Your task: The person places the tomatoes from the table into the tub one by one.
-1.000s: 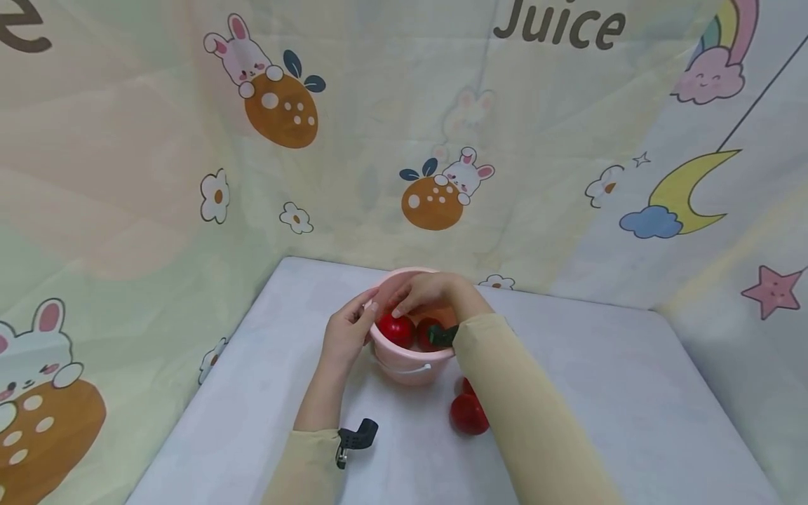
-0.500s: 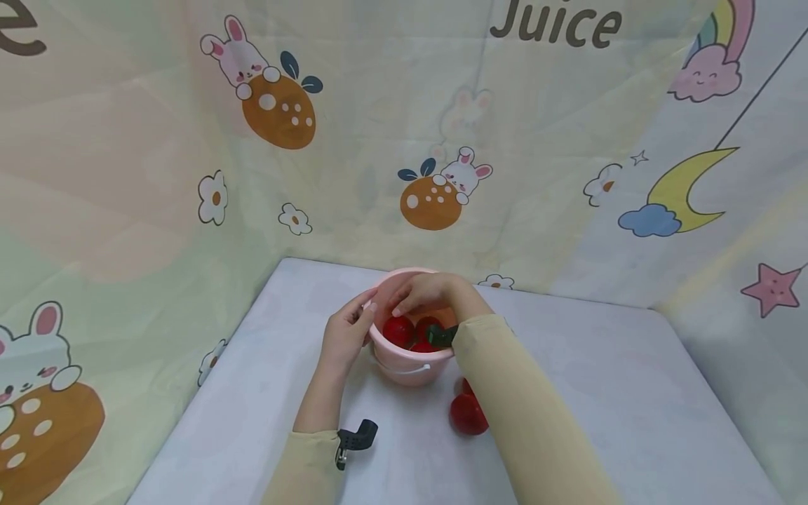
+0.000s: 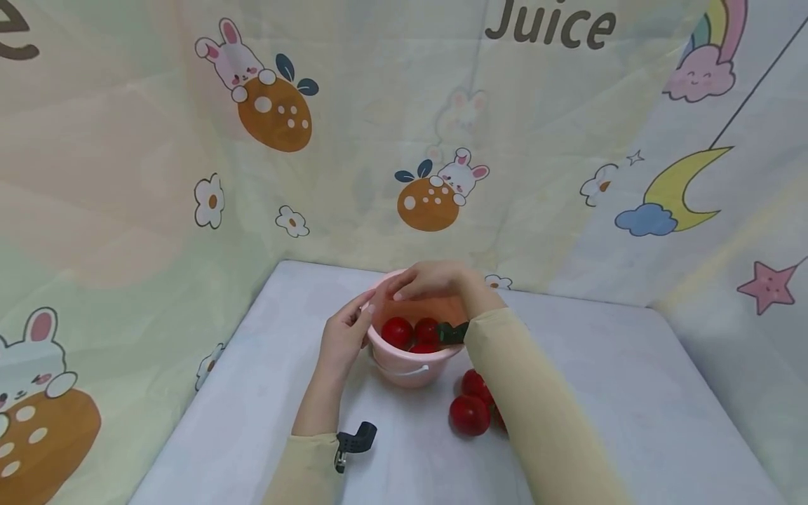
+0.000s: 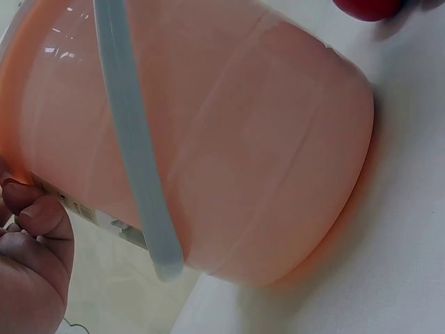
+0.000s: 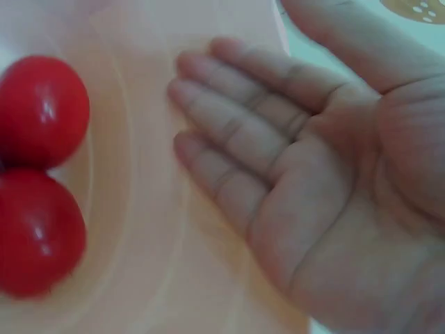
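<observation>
A pink bucket (image 3: 410, 368) with a pale handle (image 4: 132, 139) stands upright on the table. My left hand (image 3: 339, 338) pinches its rim on the left side, thumb and fingertips on the edge. Inside lie several glossy red round fruits (image 3: 398, 332) that look like tomatoes; two such fruits (image 5: 43, 233) show in the right wrist view. My right hand (image 3: 432, 279) is over the bucket's opening, its fingers extended and palm bare, apart from the fruits.
More red fruits (image 3: 470, 415) lie on the white table (image 3: 600, 393) in front of the bucket to the right, partly hidden by the right sleeve. A printed cloth wall (image 3: 353, 140) rises right behind the table's back edge.
My right hand has let go of a red fruit, which settled in the bucket, and has risen slightly. More of the fruits on the table now show beside the sleeve. The left hand stays on the rim.
</observation>
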`<action>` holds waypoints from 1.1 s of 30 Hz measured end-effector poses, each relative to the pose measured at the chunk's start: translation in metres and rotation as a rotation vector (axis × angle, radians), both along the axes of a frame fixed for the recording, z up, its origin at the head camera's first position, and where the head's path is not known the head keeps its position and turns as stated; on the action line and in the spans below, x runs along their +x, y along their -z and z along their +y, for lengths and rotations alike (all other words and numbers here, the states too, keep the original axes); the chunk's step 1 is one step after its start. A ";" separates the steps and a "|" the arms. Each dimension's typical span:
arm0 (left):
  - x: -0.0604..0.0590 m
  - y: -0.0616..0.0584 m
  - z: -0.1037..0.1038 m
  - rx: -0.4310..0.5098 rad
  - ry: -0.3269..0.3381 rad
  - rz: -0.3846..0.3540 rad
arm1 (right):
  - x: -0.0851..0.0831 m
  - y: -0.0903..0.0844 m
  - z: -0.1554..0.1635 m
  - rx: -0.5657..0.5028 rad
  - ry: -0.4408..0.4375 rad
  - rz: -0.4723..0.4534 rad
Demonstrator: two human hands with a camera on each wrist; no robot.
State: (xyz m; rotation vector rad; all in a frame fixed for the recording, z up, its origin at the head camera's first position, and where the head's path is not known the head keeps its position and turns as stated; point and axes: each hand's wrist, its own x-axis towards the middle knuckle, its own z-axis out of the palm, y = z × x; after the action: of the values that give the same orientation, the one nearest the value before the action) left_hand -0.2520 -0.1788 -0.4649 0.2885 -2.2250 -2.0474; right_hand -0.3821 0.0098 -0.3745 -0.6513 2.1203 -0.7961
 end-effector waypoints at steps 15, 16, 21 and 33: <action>0.000 0.002 -0.001 -0.008 0.010 0.009 | 0.013 -0.027 0.089 -0.252 0.064 0.126; 0.000 0.002 0.000 -0.007 0.012 0.013 | 0.015 -0.026 0.099 -0.269 0.079 0.128; -0.002 0.002 -0.001 -0.004 0.011 0.021 | 0.034 -0.016 0.151 -0.278 0.130 0.166; -0.003 0.002 -0.001 0.009 0.015 0.025 | 0.108 0.055 0.210 -0.102 0.210 0.111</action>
State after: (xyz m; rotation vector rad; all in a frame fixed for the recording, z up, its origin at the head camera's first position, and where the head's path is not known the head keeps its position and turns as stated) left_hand -0.2545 -0.1799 -0.4673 0.2465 -2.2108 -2.0572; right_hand -0.2744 0.2203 -0.4291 -0.5422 2.2871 -1.0090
